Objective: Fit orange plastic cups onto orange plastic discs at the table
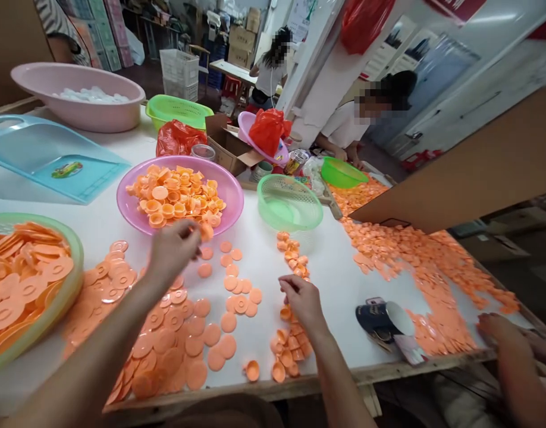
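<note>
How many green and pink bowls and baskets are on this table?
Green: 4 (wide bowl, lime basket, mesh basket, small bowl)
Pink: 3 (basin, large bowl, dish)
Total: 7

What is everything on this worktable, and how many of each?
Orange plastic caps: hundreds, orange, scattered across the table and heaped in containers.
Round bowl: one, pinkish purple, mid-table, full of caps.
Wide basin: one, green, near left, full of caps.
Large basin: one, pale pink, far left, holding white pieces.
Mesh baskets: two, green, mid-table and far.
Tray: one, pale blue, left.
Mug: one, dark blue, on its side, right.
Left hand: pinching a cap beside the bowl.
Right hand: above caps, near the edge.
</note>
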